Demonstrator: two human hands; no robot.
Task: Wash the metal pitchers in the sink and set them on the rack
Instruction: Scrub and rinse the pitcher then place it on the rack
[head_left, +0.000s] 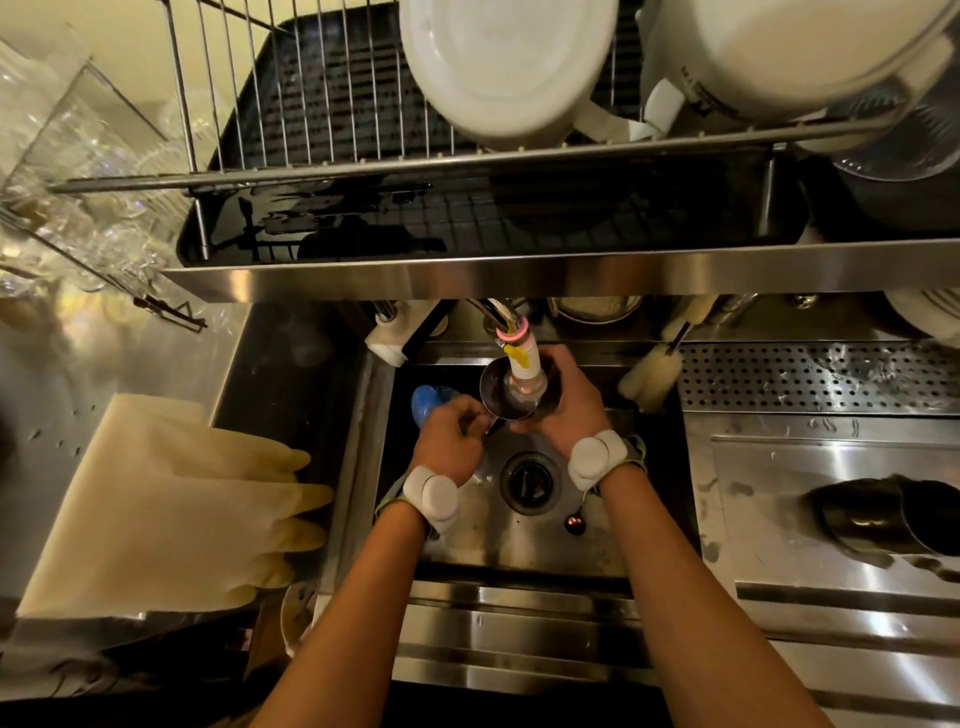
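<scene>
In the centre of the frame, over the steel sink (519, 551), the right hand (566, 410) has its fingers wrapped around a small round metal pitcher (501, 389) under the white-taped faucet nozzle (522, 361). The left hand (449, 439) pinches the pitcher's lower-left edge. At right, a dark metal pitcher (878, 514) lies on its side on the desk.

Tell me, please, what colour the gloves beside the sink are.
The gloves are pale yellow; head view.

Only dark print on the white tub (779, 52), too blurred to read
</scene>
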